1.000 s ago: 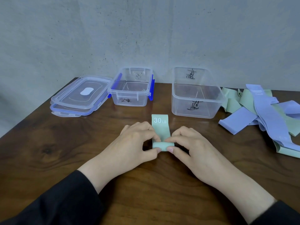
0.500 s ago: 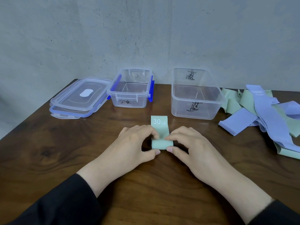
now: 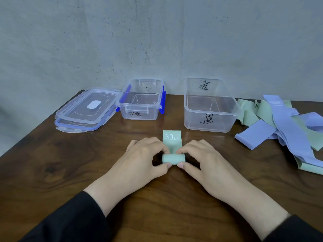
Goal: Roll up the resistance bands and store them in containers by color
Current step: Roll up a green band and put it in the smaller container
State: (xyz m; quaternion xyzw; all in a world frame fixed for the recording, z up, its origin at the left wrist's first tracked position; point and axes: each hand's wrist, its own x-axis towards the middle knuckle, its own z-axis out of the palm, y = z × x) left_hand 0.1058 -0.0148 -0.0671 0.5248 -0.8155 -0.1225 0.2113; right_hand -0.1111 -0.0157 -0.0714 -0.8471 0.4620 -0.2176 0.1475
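At table centre, we are pinching the green band [image 3: 173, 155] roll, left hand [image 3: 142, 160] and right hand [image 3: 203, 161] gripping its ends. Unrolled tail is pointing to twelve o'clock. Risk: loosening grip, springy roll unwinding.

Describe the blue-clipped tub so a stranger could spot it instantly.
On the wooden table, two clear tubs sit against the wall. The blue-clipped tub is the smaller, left one, beside the stacked lids. Only it has blue clips; the larger tub has none.
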